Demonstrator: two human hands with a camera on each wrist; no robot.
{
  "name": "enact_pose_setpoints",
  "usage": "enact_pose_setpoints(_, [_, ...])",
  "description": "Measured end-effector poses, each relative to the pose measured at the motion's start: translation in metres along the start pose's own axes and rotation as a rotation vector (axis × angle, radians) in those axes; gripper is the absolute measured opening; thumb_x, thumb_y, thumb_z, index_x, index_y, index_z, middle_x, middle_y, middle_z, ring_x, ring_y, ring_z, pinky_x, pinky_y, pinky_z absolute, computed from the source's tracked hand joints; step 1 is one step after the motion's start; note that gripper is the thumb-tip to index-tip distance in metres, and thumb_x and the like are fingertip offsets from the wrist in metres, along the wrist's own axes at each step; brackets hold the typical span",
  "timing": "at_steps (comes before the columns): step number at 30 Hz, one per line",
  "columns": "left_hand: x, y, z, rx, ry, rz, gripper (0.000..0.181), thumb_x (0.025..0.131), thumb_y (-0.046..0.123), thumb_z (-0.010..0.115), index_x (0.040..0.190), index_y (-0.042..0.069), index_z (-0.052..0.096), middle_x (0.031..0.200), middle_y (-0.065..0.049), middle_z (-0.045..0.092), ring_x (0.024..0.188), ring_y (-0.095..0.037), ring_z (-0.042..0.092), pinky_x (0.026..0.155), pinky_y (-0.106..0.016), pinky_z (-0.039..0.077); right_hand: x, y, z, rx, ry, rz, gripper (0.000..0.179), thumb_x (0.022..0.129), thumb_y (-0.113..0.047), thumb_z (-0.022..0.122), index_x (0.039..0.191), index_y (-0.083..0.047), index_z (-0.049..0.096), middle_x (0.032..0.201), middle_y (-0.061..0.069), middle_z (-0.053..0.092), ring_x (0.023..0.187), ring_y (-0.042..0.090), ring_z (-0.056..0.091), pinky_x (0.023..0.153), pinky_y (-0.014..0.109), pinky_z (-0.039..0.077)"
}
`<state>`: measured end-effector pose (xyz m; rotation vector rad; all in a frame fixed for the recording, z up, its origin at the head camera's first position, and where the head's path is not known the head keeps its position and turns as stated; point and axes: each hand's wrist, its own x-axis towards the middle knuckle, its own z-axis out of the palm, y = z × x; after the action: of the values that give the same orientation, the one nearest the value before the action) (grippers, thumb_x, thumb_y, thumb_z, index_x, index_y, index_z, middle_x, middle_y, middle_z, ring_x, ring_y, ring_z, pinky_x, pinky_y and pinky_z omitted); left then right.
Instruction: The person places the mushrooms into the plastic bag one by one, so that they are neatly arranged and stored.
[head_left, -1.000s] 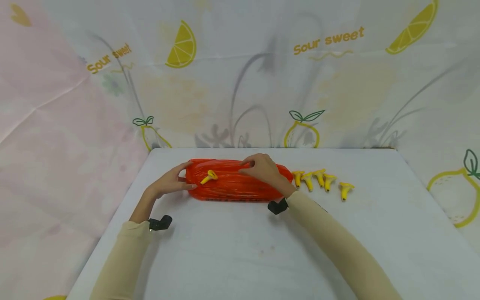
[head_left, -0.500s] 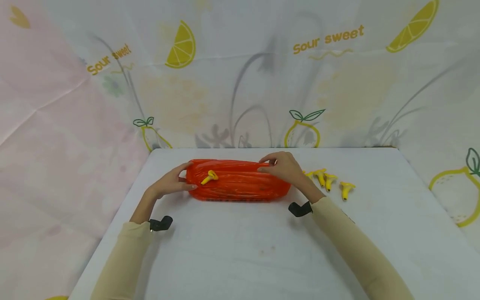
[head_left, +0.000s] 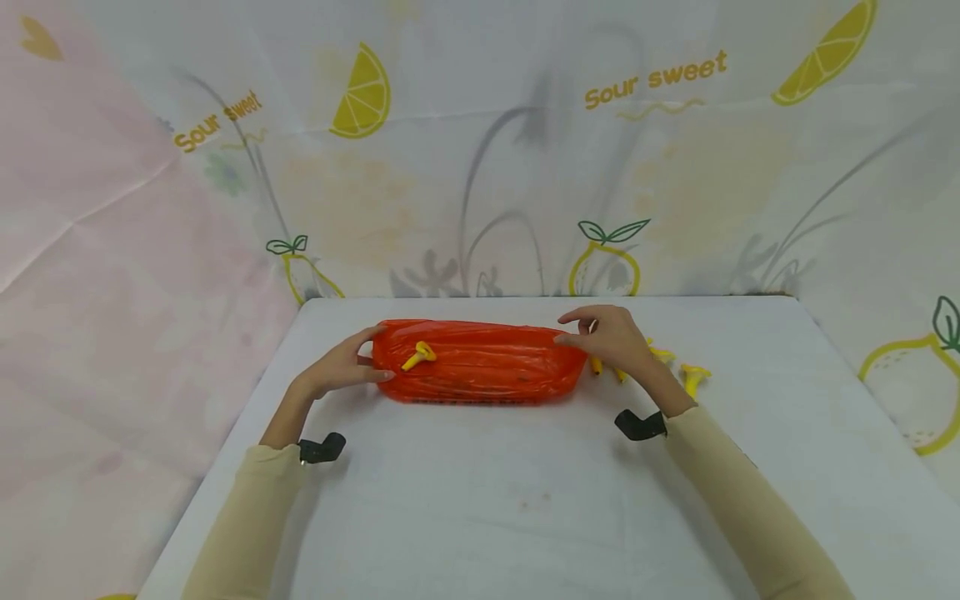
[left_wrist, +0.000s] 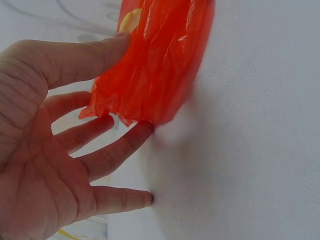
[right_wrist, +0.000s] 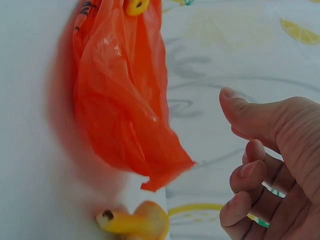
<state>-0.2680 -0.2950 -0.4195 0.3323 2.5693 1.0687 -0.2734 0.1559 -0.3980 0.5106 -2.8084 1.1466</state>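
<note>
A crinkled red plastic bag point(head_left: 480, 362) lies flat across the back of the table, dark print along its near edge. On its left part rests a yellow trumpet-shaped mushroom point(head_left: 418, 356). My left hand point(head_left: 337, 367) spans the bag's left end; in the left wrist view the thumb point(left_wrist: 90, 60) lies over the bag and the nearly straight fingers point(left_wrist: 120, 150) touch its end. My right hand point(head_left: 618, 337) hovers at the bag's right end. Its fingers point(right_wrist: 250, 175) curl loosely, the thumb stands apart, and nothing is between them.
Several more yellow mushrooms point(head_left: 694, 379) lie right of the bag, some partly hidden behind my right hand. One mushroom point(right_wrist: 135, 222) shows close to the bag's end in the right wrist view. A lemon-printed cloth point(head_left: 480, 167) hangs behind the white table point(head_left: 465, 500).
My right hand has moved right, from above the bag's middle to its right end. The left hand and the mushroom on the bag have stayed put.
</note>
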Motion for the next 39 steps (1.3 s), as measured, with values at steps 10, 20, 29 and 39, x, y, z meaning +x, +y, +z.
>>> enact_pose_setpoints(10, [0.0,-0.001,0.001,0.015,0.013,0.011,0.09,0.088,0.033,0.073,0.156,0.007,0.021,0.158,-0.023,0.022,0.128,-0.048,0.045,0.098,-0.06,0.044,-0.017,0.021,-0.021,-0.027,-0.001,0.035,0.034,0.084,-0.031,0.08,0.111,-0.012,0.074,0.076,0.004,0.055,0.072,0.023,0.052,0.053,0.029,0.042])
enact_pose_setpoints(20, [0.002,0.0,0.0,0.013,0.008,0.011,0.09,0.088,0.032,0.073,0.156,0.007,0.02,0.158,-0.022,0.022,0.128,-0.047,0.044,0.099,-0.062,0.042,-0.036,0.044,-0.04,-0.057,0.024,0.091,0.038,0.085,-0.033,0.079,0.114,-0.009,0.074,0.078,0.005,0.054,0.075,0.024,0.052,0.056,0.029,0.043])
enact_pose_setpoints(29, [0.001,0.0,0.003,0.011,0.002,-0.001,0.09,0.088,0.031,0.073,0.156,0.007,0.019,0.158,-0.023,0.022,0.127,-0.046,0.045,0.1,-0.061,0.042,-0.049,0.059,-0.054,-0.073,0.029,0.123,0.039,0.085,-0.03,0.079,0.114,-0.005,0.073,0.08,0.005,0.055,0.077,0.025,0.053,0.057,0.029,0.043])
enact_pose_setpoints(39, [0.0,0.001,0.002,0.014,0.016,0.002,0.09,0.088,0.031,0.073,0.156,0.007,0.021,0.157,-0.023,0.023,0.127,-0.047,0.046,0.098,-0.06,0.044,-0.062,0.078,-0.067,-0.134,0.028,0.157,0.043,0.085,-0.031,0.079,0.117,-0.004,0.07,0.08,0.005,0.053,0.074,0.024,0.052,0.052,0.029,0.039])
